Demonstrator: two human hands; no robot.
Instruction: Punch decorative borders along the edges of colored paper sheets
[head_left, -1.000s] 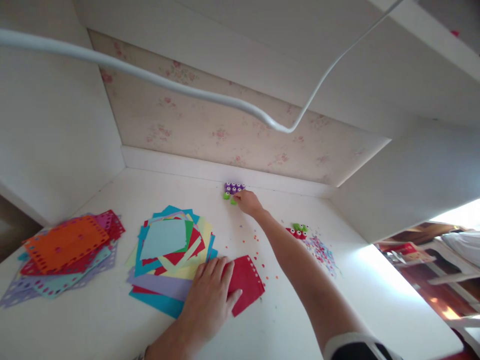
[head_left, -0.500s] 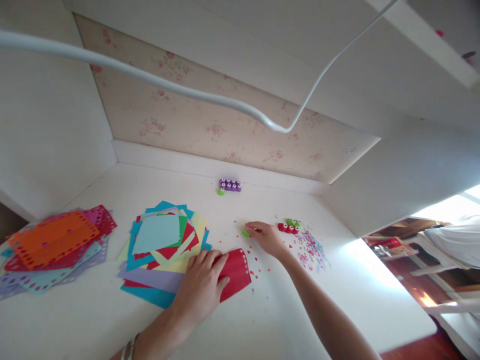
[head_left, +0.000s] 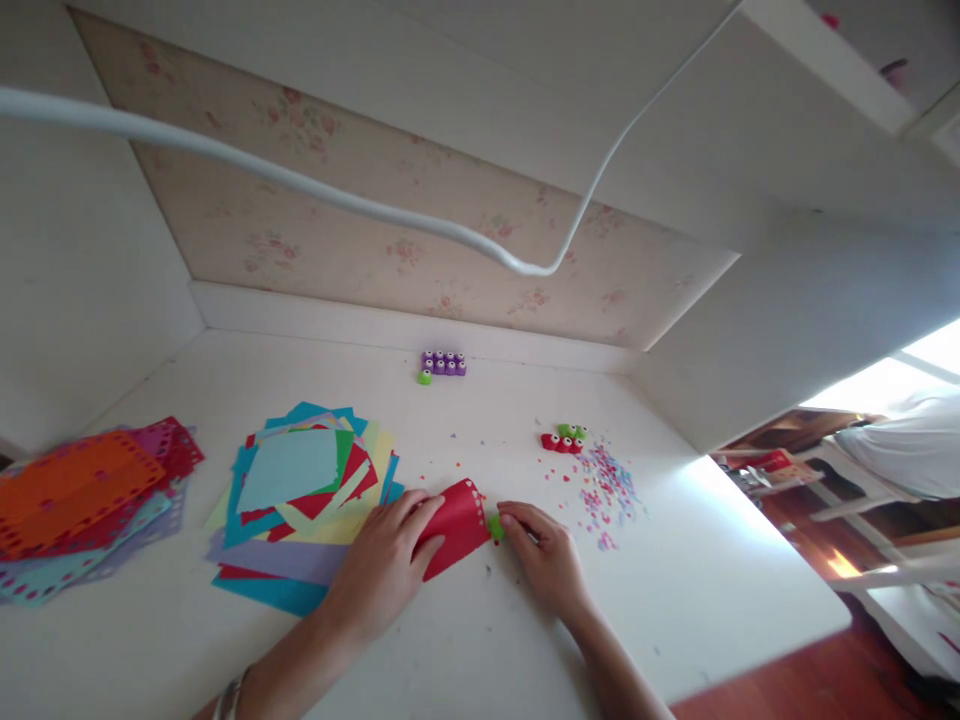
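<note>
A red sheet of paper (head_left: 456,530) with a row of small holes along its right edge is held by my left hand (head_left: 386,560), its fingers on top and the thumb near the lower edge. Close to that edge, a small green craft punch (head_left: 495,527) is pinched in my right hand (head_left: 549,562). The punch sits against the paper's right edge; whether the paper is inside its slot I cannot tell. Behind my left hand lies a loose pile of coloured paper (head_left: 289,472).
Purple punches (head_left: 444,365) and a green one (head_left: 425,377) stand near the back wall. Red punches (head_left: 562,443) and green punches (head_left: 572,431) are grouped at right, beside scattered paper bits (head_left: 609,485). Hole-punched sheets (head_left: 82,490) lie at far left. A white cable (head_left: 390,215) crosses above.
My right hand has brought the green punch down and toward me, to the red paper's right edge. The red paper has tilted slightly in my left hand. The view has shifted somewhat.
</note>
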